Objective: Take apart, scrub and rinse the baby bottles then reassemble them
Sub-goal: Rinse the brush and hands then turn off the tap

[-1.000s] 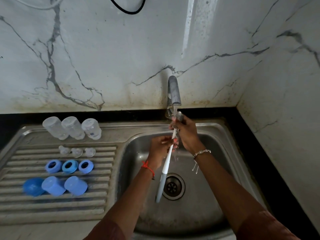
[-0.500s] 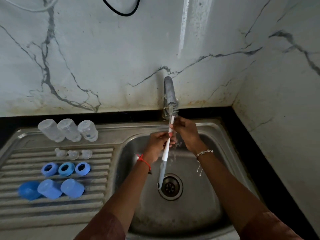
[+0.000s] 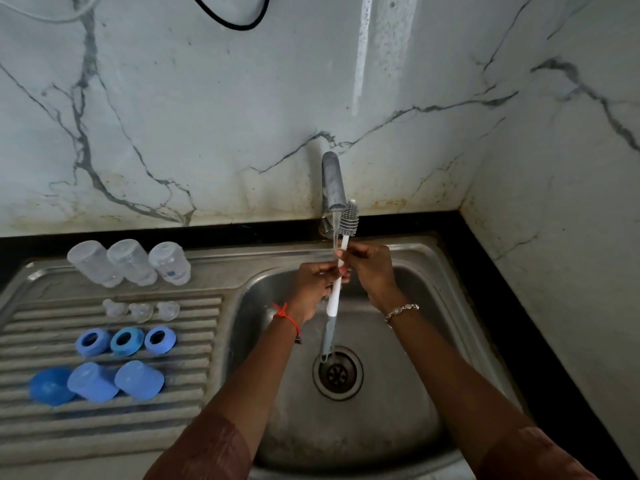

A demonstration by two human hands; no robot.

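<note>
Over the sink bowl (image 3: pixel 408 407) I hold a bottle brush (image 3: pixel 335 299) upright, its grey bristle head beside the tap's spout (image 3: pixel 333 183) where water runs. My left hand (image 3: pixel 313 285) and my right hand (image 3: pixel 370 271) both grip the white shaft just below the bristles. The grey handle end hangs down over the drain (image 3: pixel 338 373). On the drainboard (image 3: pixel 104 424) lie three clear bottles (image 3: pixel 130 261), three clear teats (image 3: pixel 141 311), three blue screw rings (image 3: pixel 125 341) and three blue caps (image 3: pixel 95 382), set out in rows.
Marble walls rise behind the tap and on the right. A black counter strip (image 3: pixel 519 327) runs round the steel sink. A black cable loop (image 3: pixel 230 15) hangs on the wall at the top.
The brush has moved up, so its bristle head now shows beside the spout. My right hand has slid down the shaft from the bristles. Both hands stay on the brush.
</note>
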